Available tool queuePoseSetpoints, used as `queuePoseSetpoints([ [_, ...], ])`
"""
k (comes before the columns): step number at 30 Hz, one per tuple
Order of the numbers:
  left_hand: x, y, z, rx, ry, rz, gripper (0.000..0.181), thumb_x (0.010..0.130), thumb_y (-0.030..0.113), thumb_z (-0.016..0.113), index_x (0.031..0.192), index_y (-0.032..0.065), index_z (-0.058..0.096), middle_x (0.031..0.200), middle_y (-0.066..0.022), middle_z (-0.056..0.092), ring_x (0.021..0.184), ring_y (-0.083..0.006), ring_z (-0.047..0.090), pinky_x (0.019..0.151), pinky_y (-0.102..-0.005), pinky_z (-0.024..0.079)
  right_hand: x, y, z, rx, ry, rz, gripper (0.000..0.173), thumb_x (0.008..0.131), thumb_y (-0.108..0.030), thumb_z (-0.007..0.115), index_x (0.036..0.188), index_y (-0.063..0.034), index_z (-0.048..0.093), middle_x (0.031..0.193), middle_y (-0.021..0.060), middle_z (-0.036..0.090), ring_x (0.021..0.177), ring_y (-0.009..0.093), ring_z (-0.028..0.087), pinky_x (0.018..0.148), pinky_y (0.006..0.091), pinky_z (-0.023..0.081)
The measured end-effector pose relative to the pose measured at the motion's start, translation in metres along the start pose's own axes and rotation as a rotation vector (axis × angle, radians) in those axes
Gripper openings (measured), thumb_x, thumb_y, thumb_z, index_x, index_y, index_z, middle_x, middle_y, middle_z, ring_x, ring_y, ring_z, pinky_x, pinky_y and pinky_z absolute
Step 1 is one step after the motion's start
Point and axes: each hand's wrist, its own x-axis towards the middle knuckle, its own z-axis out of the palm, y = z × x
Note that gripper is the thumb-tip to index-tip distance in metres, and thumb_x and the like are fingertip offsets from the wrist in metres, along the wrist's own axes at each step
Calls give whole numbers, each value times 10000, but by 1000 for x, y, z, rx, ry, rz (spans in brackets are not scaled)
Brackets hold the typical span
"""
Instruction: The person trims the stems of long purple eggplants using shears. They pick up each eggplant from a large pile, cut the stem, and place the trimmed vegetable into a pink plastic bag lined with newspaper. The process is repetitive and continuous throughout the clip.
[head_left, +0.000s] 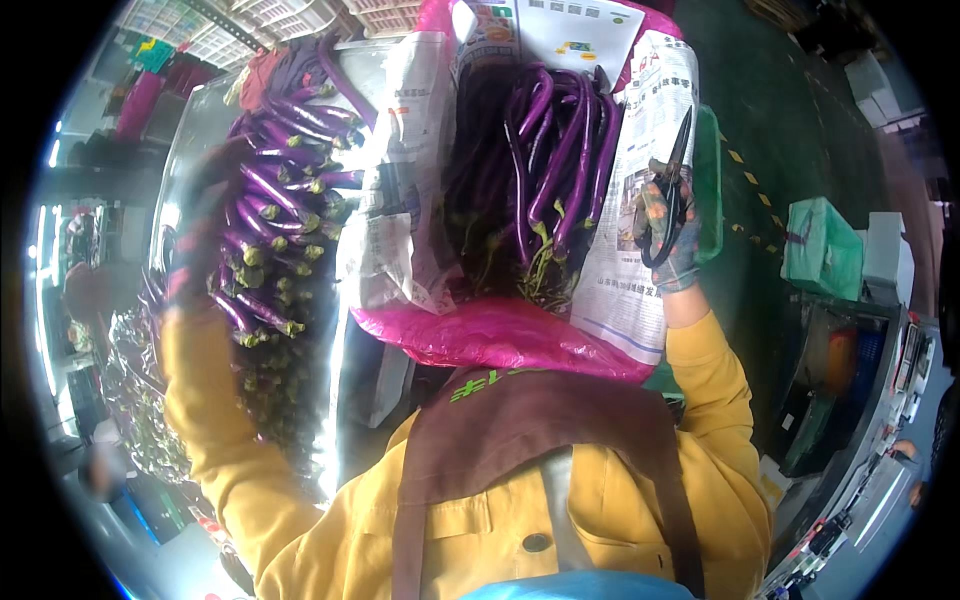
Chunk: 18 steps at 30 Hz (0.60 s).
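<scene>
Long purple eggplants lie inside a crate lined with newspaper and a pink plastic bag. My right hand, in a patterned work glove, grips a pair of black-handled scissors over the liner's right side. The blades point away from me. A pile of loose eggplants, stem ends mostly facing the crate, lies on a metal table to the left. At that pile's left edge is my left hand, smeared by motion; whether its fingers hold anything is unclear.
A dark cloth bundle rests behind the loose pile. Plastic crates stand at the far edge. Right of the lined crate are a green container, a green bin and white boxes. Clear plastic wrap lies at the left.
</scene>
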Motion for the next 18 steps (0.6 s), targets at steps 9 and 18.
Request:
queuePoseSetpoints([
  [9,64,-180,304,768,-289,-304,427,681,219,549,1052,25,466,897,-192,556,853,-300,536,723,-346,430,-2,8,19,383,191,0,612,617,-74,491,1183,21,280,873,207,383,613,225,455,516,240,444],
  [18,78,-187,320,666,-8,-251,462,637,203,615,1010,-16,453,934,-205,536,879,-323,520,742,-349,417,1,8,26,383,143,17,128,760,-156,452,870,-90,452,787,189,464,581,182,500,317,254,444],
])
